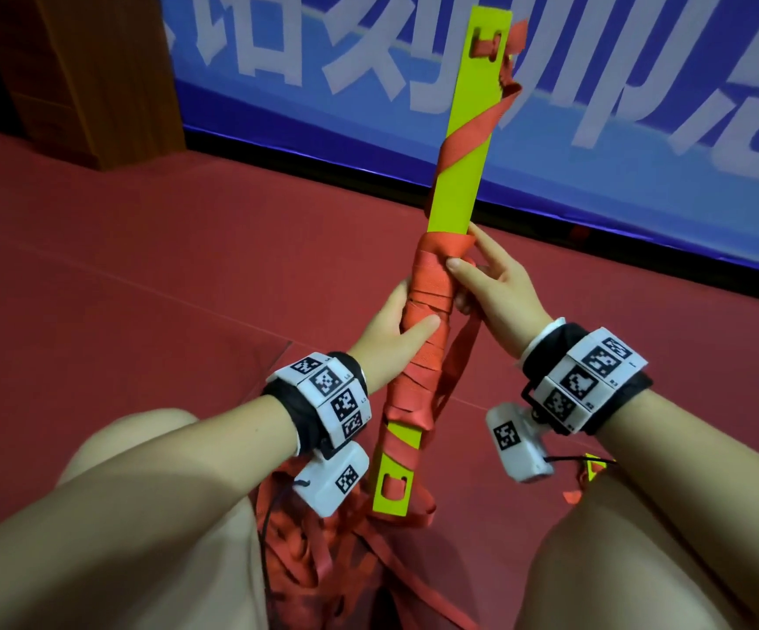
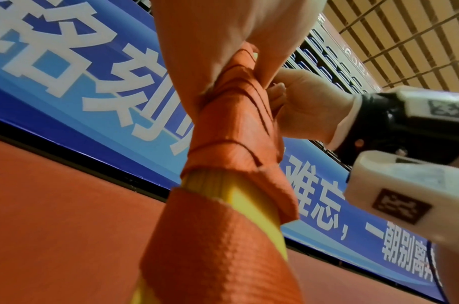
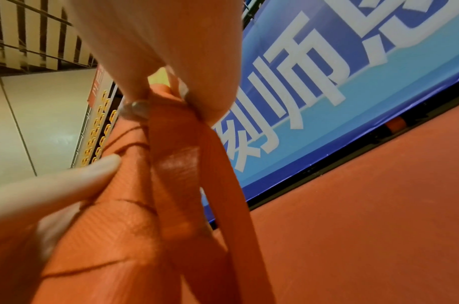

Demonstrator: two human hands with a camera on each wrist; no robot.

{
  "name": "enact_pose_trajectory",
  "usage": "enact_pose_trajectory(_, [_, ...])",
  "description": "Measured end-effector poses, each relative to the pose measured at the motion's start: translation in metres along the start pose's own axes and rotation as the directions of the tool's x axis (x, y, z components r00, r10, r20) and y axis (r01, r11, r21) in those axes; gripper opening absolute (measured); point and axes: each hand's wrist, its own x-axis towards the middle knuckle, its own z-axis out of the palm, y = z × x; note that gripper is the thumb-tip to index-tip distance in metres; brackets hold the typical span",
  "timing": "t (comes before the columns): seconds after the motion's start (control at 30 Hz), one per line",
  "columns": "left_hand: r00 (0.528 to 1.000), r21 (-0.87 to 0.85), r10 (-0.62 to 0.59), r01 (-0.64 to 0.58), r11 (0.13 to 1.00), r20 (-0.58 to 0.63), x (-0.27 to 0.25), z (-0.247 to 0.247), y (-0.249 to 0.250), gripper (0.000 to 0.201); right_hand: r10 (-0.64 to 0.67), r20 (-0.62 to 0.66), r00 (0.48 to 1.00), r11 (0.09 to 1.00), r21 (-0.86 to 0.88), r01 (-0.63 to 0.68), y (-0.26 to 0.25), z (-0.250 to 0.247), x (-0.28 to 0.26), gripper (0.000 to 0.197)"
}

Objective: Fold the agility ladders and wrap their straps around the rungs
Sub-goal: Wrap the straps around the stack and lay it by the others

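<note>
Left hand point(image 1: 391, 331) fingers curled around strap-wrapped rungs point(image 1: 452, 175), right hand point(image 1: 495, 288) pinching strap point(image 1: 457, 352) beside them.

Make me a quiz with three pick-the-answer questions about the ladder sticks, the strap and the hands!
1. Where is the left hand?
A. on the floor
B. round the wrapped middle of the rungs
C. at the top slot

2. What colour is the strap?
A. red
B. blue
C. white

3. How are the rungs held?
A. flat on the floor
B. tilted, top end leaning away
C. hanging upside down from the banner

Answers: 1 B, its fingers curl round the wrapped part. 2 A, the winding is red on yellow-green rungs. 3 B, both hands hold the bundle up over the floor, and the right hand pinches the strap.
</note>
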Motion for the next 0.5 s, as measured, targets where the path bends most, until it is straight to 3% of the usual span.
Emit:
enact_pose_trajectory(0.1, [0.998, 0.068, 0.020, -0.016, 0.998, -0.059, 0.002, 0.004, -0.007, 0.061, 0.077, -0.011, 0.997, 0.990, -0.117, -0.078, 0.001, -0.008, 0.004, 0.047])
enact_pose_trajectory(0.33, [0.995, 0.391, 0.000, 0.041, 0.919, -0.104, 0.004, 0.010, -0.015, 0.059, 0.177, -0.061, 0.982, 0.929, -0.318, -0.188, 0.012, -0.009, 0.007, 0.027])
enact_pose_trajectory(0.5, [0.994, 0.502, 0.041, 0.015, 0.865, -0.100, 0.002, 0.010, -0.016, 0.060, 0.232, -0.058, 0.971, 0.934, -0.264, -0.239, 0.016, -0.003, 0.002, 0.033])
